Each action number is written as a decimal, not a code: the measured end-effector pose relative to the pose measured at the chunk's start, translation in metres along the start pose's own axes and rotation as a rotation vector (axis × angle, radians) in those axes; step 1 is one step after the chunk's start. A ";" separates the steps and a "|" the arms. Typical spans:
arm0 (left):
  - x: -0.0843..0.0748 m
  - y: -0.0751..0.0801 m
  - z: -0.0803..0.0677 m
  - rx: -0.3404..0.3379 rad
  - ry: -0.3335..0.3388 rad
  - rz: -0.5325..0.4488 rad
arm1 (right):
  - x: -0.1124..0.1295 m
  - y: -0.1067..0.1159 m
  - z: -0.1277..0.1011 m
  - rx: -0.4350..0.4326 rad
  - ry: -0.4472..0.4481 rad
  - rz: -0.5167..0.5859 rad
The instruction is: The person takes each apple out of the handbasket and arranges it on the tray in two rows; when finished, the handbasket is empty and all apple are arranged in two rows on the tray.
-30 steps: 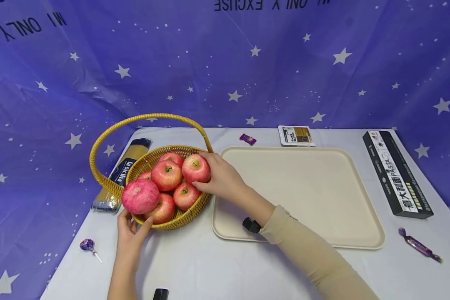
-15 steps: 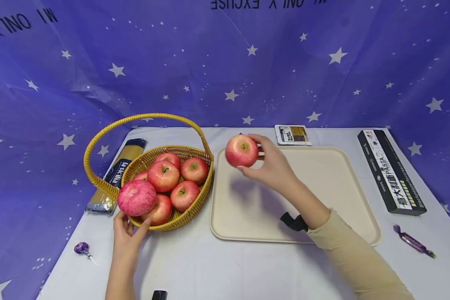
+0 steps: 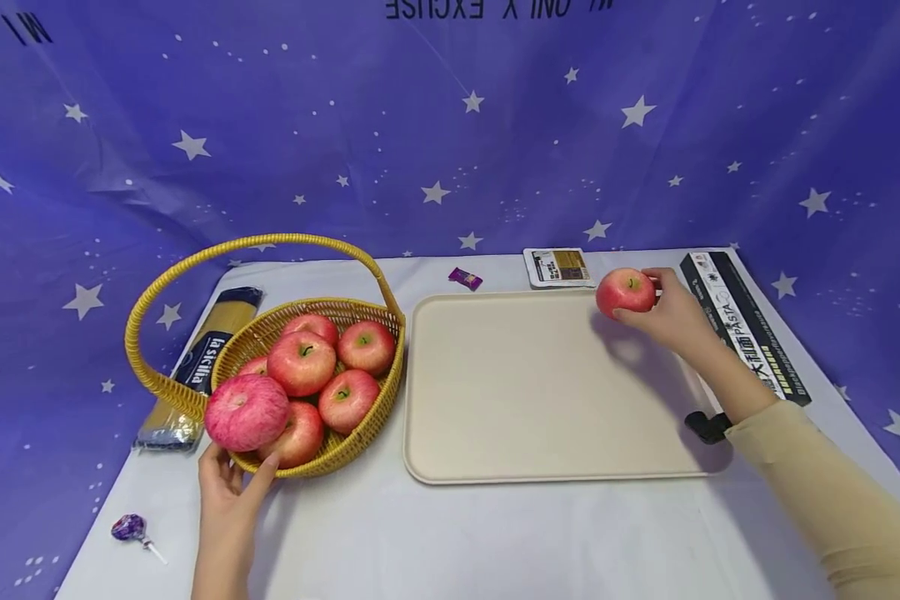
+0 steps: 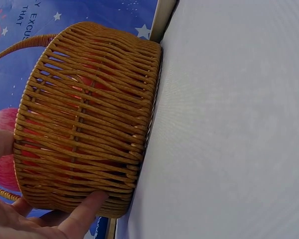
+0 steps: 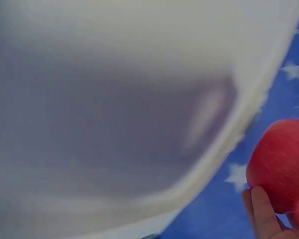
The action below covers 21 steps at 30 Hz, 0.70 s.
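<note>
My right hand (image 3: 675, 317) holds a red apple (image 3: 621, 293) between thumb and fingers, raised over the far right corner of the beige tray (image 3: 495, 383). The same apple (image 5: 284, 164) appears at the right edge of the right wrist view, with fingers against it. At the left, a yellow wicker basket (image 3: 367, 437) with a tall handle holds several more apples, one perched on its left rim. My left hand (image 3: 228, 500) grips the basket's near side. In the left wrist view, its thumb lies at the rim and a finger presses the woven wall (image 4: 89, 124).
A pasta packet (image 3: 195, 367) lies behind the basket's left side. A lollipop (image 3: 130, 527) lies near the left edge. Behind the tray are a purple candy (image 3: 465, 278) and a flat packet (image 3: 558, 267). A black pasta box (image 3: 753, 333) stands right, partly behind my right arm.
My right hand has taken an apple from the basket's right side and carried it right across the tray. The left hand stays at the basket. The view has shifted slightly right.
</note>
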<state>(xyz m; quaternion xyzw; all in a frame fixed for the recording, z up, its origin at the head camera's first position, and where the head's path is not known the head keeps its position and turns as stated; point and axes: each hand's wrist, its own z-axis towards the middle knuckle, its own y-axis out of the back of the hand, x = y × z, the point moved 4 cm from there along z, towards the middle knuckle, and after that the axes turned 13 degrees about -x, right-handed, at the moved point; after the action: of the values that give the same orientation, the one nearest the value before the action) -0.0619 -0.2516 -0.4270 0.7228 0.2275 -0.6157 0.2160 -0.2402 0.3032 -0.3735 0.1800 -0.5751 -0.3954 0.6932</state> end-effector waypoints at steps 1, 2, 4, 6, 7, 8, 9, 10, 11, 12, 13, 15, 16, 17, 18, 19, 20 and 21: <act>0.000 0.001 0.000 0.001 -0.002 -0.003 | -0.007 -0.001 0.001 0.007 -0.009 -0.028; -0.001 0.001 0.000 0.002 -0.002 -0.005 | -0.013 -0.002 0.003 0.012 -0.018 -0.054; -0.001 0.001 0.000 0.002 -0.004 -0.004 | -0.023 -0.004 0.004 0.026 -0.039 -0.090; 0.000 0.001 -0.001 0.006 -0.008 -0.007 | -0.031 -0.006 0.004 0.035 -0.059 -0.111; 0.000 0.001 -0.001 0.007 -0.009 -0.005 | -0.034 -0.006 0.004 0.038 -0.069 -0.113; 0.000 0.001 -0.001 0.006 -0.008 -0.003 | -0.037 -0.007 0.004 0.041 -0.080 -0.114; 0.000 0.001 -0.001 0.005 -0.009 -0.001 | -0.039 -0.007 0.004 0.043 -0.090 -0.112; 0.000 0.000 -0.002 0.004 -0.010 0.000 | -0.041 -0.008 0.003 0.043 -0.097 -0.108; 0.000 0.000 -0.002 0.005 -0.012 -0.002 | -0.042 -0.008 0.003 0.045 -0.105 -0.103; 0.000 0.000 -0.002 0.004 -0.013 -0.001 | -0.043 -0.008 0.003 0.046 -0.108 -0.098; 0.000 0.000 -0.002 0.002 -0.014 0.000 | -0.043 -0.008 0.003 0.050 -0.112 -0.092; 0.000 0.000 -0.002 0.003 -0.023 -0.006 | -0.044 -0.008 0.004 0.062 -0.117 -0.090; 0.000 0.000 -0.002 0.001 -0.026 -0.007 | -0.044 -0.008 0.004 0.071 -0.119 -0.094; 0.000 0.001 -0.002 0.002 -0.030 -0.013 | -0.044 -0.008 0.005 0.081 -0.121 -0.102; 0.001 0.001 -0.002 0.000 -0.032 -0.013 | -0.044 -0.008 0.005 0.090 -0.121 -0.112; 0.001 0.001 -0.001 0.001 -0.033 -0.016 | -0.044 -0.008 0.006 0.100 -0.122 -0.122; 0.001 0.001 -0.001 0.000 -0.033 -0.016 | -0.044 -0.007 0.006 0.110 -0.121 -0.134; 0.001 0.001 -0.001 0.002 -0.034 -0.018 | -0.044 -0.007 0.007 0.118 -0.118 -0.149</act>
<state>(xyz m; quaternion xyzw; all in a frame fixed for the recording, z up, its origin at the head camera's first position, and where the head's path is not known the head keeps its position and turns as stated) -0.0601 -0.2515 -0.4279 0.7105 0.2297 -0.6300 0.2134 -0.2503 0.3337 -0.4052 0.2392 -0.6222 -0.4210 0.6152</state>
